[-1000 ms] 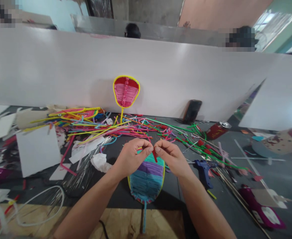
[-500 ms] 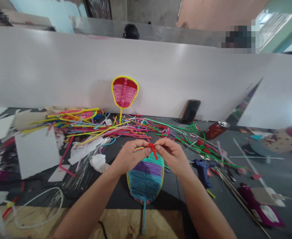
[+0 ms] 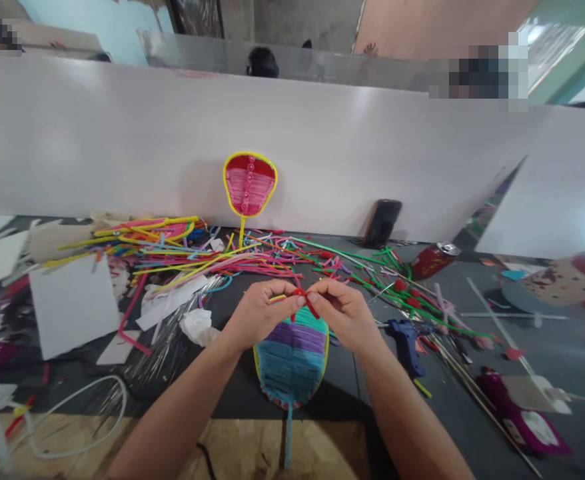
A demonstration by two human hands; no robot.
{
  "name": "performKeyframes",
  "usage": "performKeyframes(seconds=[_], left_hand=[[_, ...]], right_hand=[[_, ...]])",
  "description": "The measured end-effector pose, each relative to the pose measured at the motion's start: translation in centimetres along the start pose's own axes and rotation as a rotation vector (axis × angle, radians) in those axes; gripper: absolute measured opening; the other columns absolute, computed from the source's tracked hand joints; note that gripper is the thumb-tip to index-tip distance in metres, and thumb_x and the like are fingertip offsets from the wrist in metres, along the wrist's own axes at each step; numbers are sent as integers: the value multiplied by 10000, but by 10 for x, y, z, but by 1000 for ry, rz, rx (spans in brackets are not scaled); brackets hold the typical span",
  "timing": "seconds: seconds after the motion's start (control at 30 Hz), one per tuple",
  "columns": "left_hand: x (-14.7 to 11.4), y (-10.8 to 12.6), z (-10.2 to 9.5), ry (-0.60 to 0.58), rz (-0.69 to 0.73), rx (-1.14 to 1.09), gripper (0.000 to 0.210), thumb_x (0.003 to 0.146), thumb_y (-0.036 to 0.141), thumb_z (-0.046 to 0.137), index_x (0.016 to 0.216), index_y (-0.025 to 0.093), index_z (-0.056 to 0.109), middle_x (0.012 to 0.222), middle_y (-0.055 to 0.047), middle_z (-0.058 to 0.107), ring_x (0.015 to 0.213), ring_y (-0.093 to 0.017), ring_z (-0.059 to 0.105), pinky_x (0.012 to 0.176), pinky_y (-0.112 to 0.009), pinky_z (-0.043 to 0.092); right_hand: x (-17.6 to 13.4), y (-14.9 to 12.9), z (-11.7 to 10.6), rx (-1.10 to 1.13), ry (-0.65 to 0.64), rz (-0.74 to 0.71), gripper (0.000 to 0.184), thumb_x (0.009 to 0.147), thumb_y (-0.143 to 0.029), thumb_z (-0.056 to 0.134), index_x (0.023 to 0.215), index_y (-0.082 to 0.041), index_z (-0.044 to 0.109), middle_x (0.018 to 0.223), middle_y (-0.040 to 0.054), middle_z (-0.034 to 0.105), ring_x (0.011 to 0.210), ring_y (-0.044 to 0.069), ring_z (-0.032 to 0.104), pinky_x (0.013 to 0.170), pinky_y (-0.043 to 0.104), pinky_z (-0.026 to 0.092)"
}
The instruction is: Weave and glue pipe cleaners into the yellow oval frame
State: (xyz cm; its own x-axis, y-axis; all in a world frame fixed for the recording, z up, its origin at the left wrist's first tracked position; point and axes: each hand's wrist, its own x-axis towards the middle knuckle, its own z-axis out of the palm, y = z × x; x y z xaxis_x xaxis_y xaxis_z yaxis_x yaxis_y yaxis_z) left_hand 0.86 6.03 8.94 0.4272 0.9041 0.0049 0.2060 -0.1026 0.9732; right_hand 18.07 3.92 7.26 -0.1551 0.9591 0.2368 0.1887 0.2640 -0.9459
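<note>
A short red pipe cleaner point(image 3: 300, 293) is pinched between both hands, bent into a small bow-like shape with ends hanging down. Thumb and forefinger of my left hand point(image 3: 268, 312) close on its left side. My right hand point(image 3: 343, 308) grips the right side the same way, its fingertips almost meeting the left ones. Under the hands lies a fan-shaped piece point(image 3: 292, 360) wrapped in teal, purple and blue bands, with a yellow edge and a blue handle. The hands cover its top part.
A pink and red fan point(image 3: 250, 187) with a yellow rim leans on the white partition point(image 3: 122, 133). Loose pipe cleaners point(image 3: 212, 257) spread across the back. At right are a blue glue gun point(image 3: 406, 343), a soda can point(image 3: 433, 260), a phone point(image 3: 382, 223) and a purple bottle point(image 3: 522, 413).
The fingers have shifted slightly on the red pipe cleaner, and its hanging ends now sit at a different angle. The right hand has moved a little to the left.
</note>
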Motion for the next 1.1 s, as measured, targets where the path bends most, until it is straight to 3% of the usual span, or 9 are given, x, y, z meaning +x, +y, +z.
performKeyframes(seconds=[0.2, 0.47, 0.67, 0.83, 0.97, 1.1], left_hand=[[0, -3, 0, 41, 32, 163, 146, 750, 287, 590, 720, 154, 643, 670, 9, 591, 633, -118, 517, 615, -226, 402], [0, -4, 0, 82, 269, 365, 83, 723, 189, 596, 655, 177, 642, 700, -8, 637, 721, -144, 578, 717, -252, 420], [1, -5, -1, -35, 106, 243, 178, 759, 294, 594, 642, 168, 639, 662, 1, 628, 657, -131, 573, 617, -221, 416], [2, -5, 2, 55, 90, 233, 130, 708, 292, 635, 732, 173, 681, 760, -9, 668, 730, -151, 597, 700, -242, 442], [2, -1, 3, -5, 28, 163, 224, 711, 359, 652, 825, 170, 691, 805, -16, 691, 775, -171, 610, 757, -272, 453], [2, 1, 4, -5, 30, 108, 223, 740, 359, 624, 817, 157, 675, 783, -12, 680, 759, -164, 602, 732, -262, 457]], right_hand=[[1, -6, -6, -121, -55, -25, 284, 878, -362, 510, 716, -159, 622, 627, -2, 547, 589, 111, 473, 558, 223, 372], [1, -6, -6, -259, -97, -12, 332, 892, -377, 468, 670, -166, 594, 590, -13, 525, 565, 107, 467, 536, 216, 355], [0, -8, -8, -106, -113, -27, 196, 858, -338, 533, 846, -173, 638, 717, 10, 615, 637, 122, 538, 586, 226, 414], [0, -9, -7, -113, -69, 30, 161, 841, -290, 544, 746, -175, 605, 628, -16, 564, 563, 101, 493, 531, 215, 388], [1, -6, -6, -102, 40, 45, 186, 845, -321, 540, 738, -175, 587, 610, -25, 538, 528, 92, 454, 499, 212, 364], [0, -5, -4, -81, 36, 34, 197, 844, -330, 545, 732, -174, 590, 635, -17, 552, 552, 96, 469, 511, 212, 374]])
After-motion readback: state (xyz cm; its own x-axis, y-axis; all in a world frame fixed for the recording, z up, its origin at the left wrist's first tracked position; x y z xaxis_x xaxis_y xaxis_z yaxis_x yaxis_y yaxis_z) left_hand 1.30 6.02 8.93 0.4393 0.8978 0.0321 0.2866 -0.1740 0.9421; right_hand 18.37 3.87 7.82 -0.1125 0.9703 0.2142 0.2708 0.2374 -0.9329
